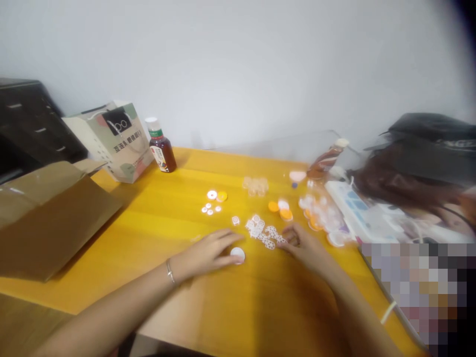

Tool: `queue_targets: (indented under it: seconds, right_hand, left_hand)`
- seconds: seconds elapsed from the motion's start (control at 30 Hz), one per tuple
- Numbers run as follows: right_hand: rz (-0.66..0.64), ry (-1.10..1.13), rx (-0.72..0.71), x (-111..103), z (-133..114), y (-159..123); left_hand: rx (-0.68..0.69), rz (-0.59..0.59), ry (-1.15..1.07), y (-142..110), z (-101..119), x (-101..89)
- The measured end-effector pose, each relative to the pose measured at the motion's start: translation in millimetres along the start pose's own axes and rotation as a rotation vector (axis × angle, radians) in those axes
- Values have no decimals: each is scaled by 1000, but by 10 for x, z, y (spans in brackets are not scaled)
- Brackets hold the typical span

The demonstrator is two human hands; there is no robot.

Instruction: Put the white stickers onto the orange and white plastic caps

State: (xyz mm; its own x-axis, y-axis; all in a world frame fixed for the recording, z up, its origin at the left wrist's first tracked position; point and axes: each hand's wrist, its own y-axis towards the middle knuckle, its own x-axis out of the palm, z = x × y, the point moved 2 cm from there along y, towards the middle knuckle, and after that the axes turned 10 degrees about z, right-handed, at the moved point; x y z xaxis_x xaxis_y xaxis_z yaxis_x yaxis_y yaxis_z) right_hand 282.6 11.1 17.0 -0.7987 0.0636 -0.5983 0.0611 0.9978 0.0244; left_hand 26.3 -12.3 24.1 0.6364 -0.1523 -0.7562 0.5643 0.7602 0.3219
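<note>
Over the wooden table, my left hand (213, 252) reaches in with fingers stretched and apart. Its thumb tip is at the edge of a white round disc (237, 255); whether it presses on it I cannot tell. My right hand (300, 244) has bent fingers, with a gap between thumb and forefinger, at the right end of a pile of white openwork pieces (256, 226). Blur hides whether it touches one. A single white openwork piece (235, 220) lies apart, beyond my left fingertips. Orange discs (286, 214) and a white one lie beyond my right hand.
Small white discs (210, 212) and clear small cups (256, 186) lie farther back. A dark red bottle (162, 151) and a paper bag (119, 141) stand back left, near an open cardboard box (55, 223). At right are a bag of parts (318, 208), a white power strip (357, 210) and a dark bag (420, 163).
</note>
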Motion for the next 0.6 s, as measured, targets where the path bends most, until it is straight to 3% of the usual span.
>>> queue_targets:
  seconds: [0.2,0.27,0.43,0.6]
  right_hand:
    - [33,99,-90,24,-169,-38]
    - [44,167,-77,94,-194,-62]
    - [-85,522,64,287,-197,-134]
    - [-145,555,99,338,-202,-151]
  left_hand:
    - [-133,214,43,256,-316,19]
    - [-116,211,80,356,-390,58]
    - [-48,149,124,524,-451,163]
    - [-34,131,129,535,-490,193]
